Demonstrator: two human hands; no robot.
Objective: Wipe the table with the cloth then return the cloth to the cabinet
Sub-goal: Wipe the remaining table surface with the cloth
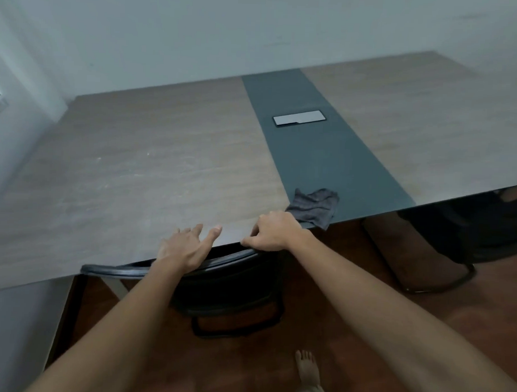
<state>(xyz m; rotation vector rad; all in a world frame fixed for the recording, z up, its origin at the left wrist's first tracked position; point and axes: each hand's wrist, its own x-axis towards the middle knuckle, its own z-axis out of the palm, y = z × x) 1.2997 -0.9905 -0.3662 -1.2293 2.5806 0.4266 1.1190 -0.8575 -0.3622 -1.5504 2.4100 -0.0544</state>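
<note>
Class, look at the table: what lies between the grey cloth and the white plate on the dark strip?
Nothing: in the head view, the dark strip is bare between the cloth and the plate.

Left hand (188,246) spread flat, right hand (275,231) curled.

The wooden counter (141,168) has a grey strip (335,157) down its middle. A dark crumpled cloth (314,208) lies at the near edge, one corner hanging over. The right hand (275,233) is curled at the edge, touching the cloth. The left hand (188,247), fingers spread, is over the back of a black chair (233,294).
</note>
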